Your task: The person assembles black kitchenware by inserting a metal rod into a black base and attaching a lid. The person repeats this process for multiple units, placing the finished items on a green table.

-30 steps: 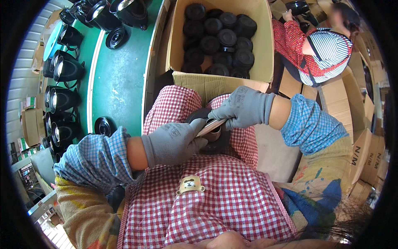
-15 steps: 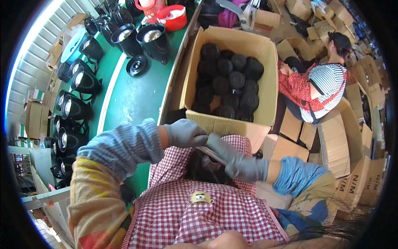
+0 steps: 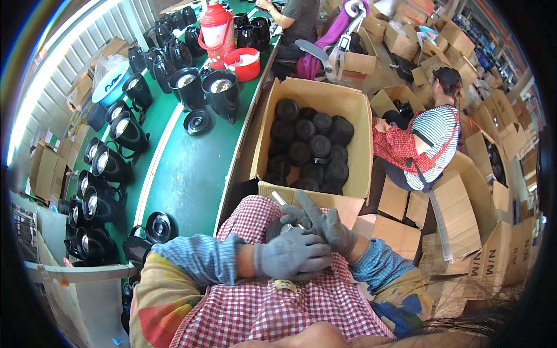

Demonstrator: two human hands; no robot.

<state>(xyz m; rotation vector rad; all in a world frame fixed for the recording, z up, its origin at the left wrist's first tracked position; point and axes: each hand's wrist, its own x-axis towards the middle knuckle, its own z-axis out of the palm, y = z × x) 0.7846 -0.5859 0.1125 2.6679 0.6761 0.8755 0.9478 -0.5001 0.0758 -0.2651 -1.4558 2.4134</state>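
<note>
Both my hands, in grey gloves, are close together above my lap. My left hand (image 3: 293,253) is closed, its fingers curled over a dark rounded part (image 3: 274,230) that mostly hides under the gloves. A small silvery piece shows beside it. Just above, my right hand (image 3: 328,226) is bent around a thin pale rod (image 3: 279,199), whose end pokes out past the fingers. Beyond my knees stands an open cardboard box (image 3: 264,187) holding several black round lids (image 3: 299,152).
Along the green bench (image 3: 194,165) at left stand several black kettle-like pots (image 3: 221,95). Loose black lids (image 3: 198,122) lie there too. Farther back are a red thermos (image 3: 216,35) and a red basin (image 3: 243,65). A seated person (image 3: 426,142) works at right among cartons.
My hands have drawn back toward my body, and the left now lies lower, over the dark part. The view has tilted up, showing more of the bench's far end and another person.
</note>
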